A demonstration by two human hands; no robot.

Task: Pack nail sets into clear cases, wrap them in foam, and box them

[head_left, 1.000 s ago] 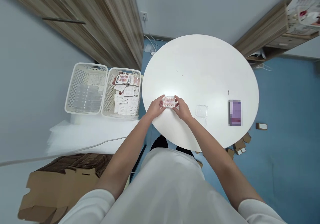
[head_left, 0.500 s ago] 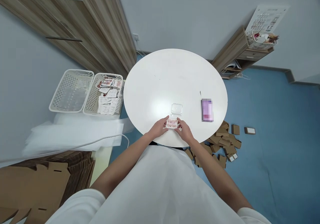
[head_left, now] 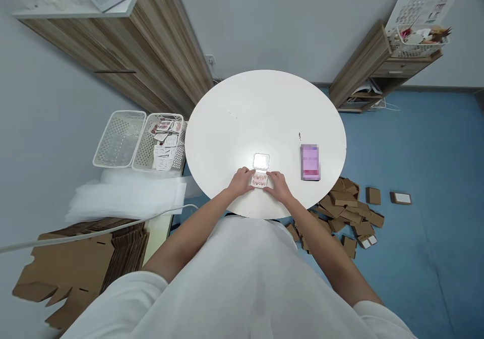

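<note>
A small card of pink press-on nails [head_left: 259,179] lies at the near edge of the round white table [head_left: 264,112]. My left hand [head_left: 241,181] pinches its left side and my right hand [head_left: 279,186] pinches its right side, both with fingers closed on it. A clear plastic case [head_left: 261,161] lies open on the table just beyond the card, touching its far edge.
A purple phone [head_left: 310,162] lies on the table to the right. Two white baskets [head_left: 118,139] stand at the left, one holding several nail cards [head_left: 165,145]. Flat cardboard [head_left: 83,258] lies at lower left, small brown boxes [head_left: 346,213] litter the blue floor, and wooden cabinets [head_left: 143,41] line the walls.
The card, first held in both hands left of the clear case, was brought to the case and now lies against its near edge. The view shifted as my head moved.
</note>
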